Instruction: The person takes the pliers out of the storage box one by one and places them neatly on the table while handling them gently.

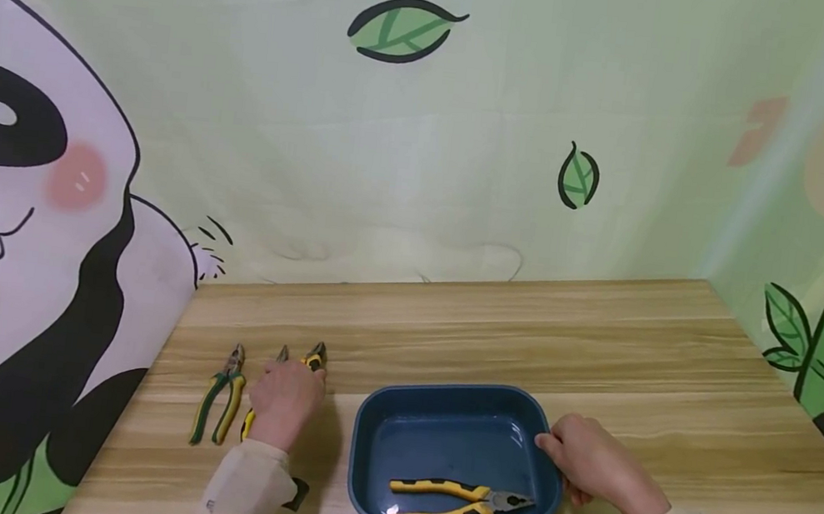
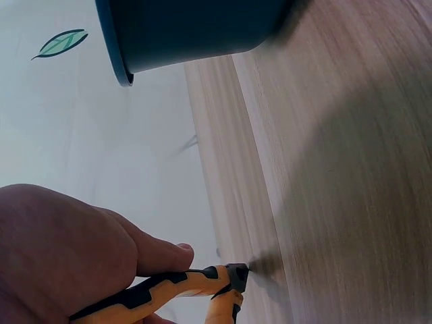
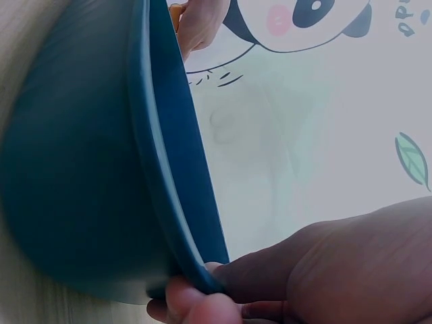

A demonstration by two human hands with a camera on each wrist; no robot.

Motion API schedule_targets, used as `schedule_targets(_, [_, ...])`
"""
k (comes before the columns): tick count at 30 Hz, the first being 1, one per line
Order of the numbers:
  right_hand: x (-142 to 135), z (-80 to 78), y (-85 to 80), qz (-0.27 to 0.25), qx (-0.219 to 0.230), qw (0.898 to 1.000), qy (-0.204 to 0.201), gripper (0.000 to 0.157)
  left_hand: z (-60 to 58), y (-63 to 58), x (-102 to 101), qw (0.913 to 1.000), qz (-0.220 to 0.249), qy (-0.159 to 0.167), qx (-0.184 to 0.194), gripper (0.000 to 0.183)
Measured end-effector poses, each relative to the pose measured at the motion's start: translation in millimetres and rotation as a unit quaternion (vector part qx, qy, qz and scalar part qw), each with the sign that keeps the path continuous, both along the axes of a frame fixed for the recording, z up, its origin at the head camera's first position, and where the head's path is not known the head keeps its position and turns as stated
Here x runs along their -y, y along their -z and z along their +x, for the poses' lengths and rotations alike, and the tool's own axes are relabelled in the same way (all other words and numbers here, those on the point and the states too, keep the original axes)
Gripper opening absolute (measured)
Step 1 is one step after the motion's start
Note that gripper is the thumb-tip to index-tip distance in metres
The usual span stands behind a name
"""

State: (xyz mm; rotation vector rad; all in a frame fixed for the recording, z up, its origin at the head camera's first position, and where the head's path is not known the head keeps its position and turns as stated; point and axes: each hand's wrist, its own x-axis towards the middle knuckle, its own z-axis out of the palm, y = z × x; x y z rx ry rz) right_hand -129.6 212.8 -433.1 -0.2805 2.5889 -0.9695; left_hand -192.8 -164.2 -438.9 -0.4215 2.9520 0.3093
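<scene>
Yellow-and-black pliers point(image 2: 196, 281) point nose-away, beyond the left hand's point(image 1: 287, 399) fingers, long axis roughly front to back; we see those fingers curled round a handle, and the right hand's point(image 1: 597, 461) fingers pinching the blue tray's point(image 1: 438, 440) rim.

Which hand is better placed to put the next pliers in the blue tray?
Likely the left hand: it grips yellow-and-black pliers beside the blue tray. The right hand pinches the tray's rim on the opposite side and seems better suited to steadying.
</scene>
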Motion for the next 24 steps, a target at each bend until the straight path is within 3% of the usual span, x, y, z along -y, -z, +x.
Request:
schedule_targets(16, [1.0, -0.3, -0.2, 0.003, 0.004, 1.0, 0.009, 0.038, 1.3, 6.7, 1.0, 0.9994, -0.008, 0.019, 0.026, 0.062])
schedule_targets(24, [1.8, 0.4, -0.9, 0.002, 0.005, 1.0, 0.015, 0.038, 0.6, 9.7, 0.6, 0.9989, 0.006, 0.011, 0.044, 0.061])
